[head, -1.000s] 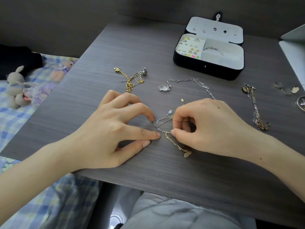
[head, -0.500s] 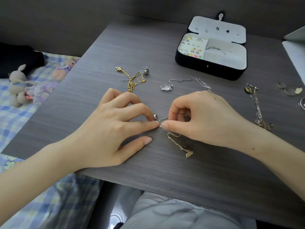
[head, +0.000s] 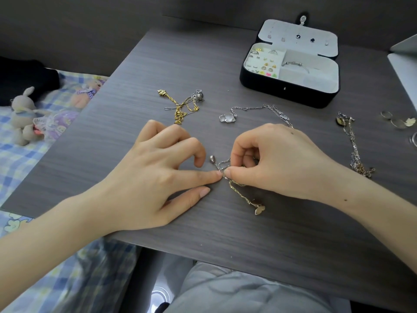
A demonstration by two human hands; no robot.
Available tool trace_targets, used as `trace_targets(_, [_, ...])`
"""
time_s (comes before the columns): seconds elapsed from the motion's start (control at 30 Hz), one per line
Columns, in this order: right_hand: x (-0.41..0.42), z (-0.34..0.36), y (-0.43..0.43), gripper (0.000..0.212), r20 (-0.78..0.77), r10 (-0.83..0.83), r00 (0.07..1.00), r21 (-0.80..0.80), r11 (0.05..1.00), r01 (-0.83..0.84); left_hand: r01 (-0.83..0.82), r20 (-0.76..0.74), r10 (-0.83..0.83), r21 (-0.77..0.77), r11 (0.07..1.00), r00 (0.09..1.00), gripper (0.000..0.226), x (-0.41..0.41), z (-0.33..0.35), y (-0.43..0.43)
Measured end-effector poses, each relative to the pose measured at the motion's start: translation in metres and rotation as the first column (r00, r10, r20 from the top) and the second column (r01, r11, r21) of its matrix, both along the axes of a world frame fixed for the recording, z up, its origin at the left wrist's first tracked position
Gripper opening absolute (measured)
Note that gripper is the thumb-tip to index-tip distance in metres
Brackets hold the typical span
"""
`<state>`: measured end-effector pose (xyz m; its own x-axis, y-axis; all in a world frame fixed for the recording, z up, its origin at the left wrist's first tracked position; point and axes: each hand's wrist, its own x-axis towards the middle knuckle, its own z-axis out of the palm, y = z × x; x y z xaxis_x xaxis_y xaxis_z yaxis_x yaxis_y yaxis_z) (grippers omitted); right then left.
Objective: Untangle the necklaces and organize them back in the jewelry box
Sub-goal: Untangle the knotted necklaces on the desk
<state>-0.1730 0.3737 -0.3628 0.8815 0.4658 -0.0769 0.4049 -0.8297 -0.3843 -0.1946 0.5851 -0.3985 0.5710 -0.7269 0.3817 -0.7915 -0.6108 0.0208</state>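
A knot of silver and gold chains [head: 228, 171] lies mid-table between my hands. My right hand [head: 277, 161] pinches the knot between thumb and curled forefinger. My left hand [head: 155, 175] presses a straight forefinger onto the chain at the knot, its other fingers loosely bent. A gold chain with a butterfly charm [head: 258, 207] trails toward me. A silver chain with a pale pendant [head: 228, 118] runs back from under my right hand. A tangled gold-and-silver bundle [head: 182, 105] lies further left. The black jewelry box [head: 288, 92] stands open at the back.
Another tangled chain [head: 354, 145] lies at the right, with rings and a small charm [head: 399, 120] beyond it. A laptop edge [head: 406, 71] sits at the far right. Plush toys [head: 24, 118] lie on a checked bedspread left of the table. My lap is below the front edge.
My right hand moved left and slightly back to the knot, covering more of the silver chain. My left forefinger now meets the right thumb on the knot.
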Motion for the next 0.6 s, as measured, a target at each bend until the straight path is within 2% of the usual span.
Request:
trace_targets(0.33, [0.005,0.001,0.0,0.028,-0.05,-0.027,0.998,0.024,0.999,0.028,0.006,0.006,-0.006,-0.014,1.0,1.0,0.026,0.0,0.0,0.0])
trace_targets(0.6, [0.011,0.003,0.004,0.026,-0.037,-0.001,0.999,-0.029,1.0,0.0,0.006,-0.003,-0.006,-0.037,0.999,1.0,0.024,0.0,0.0,0.001])
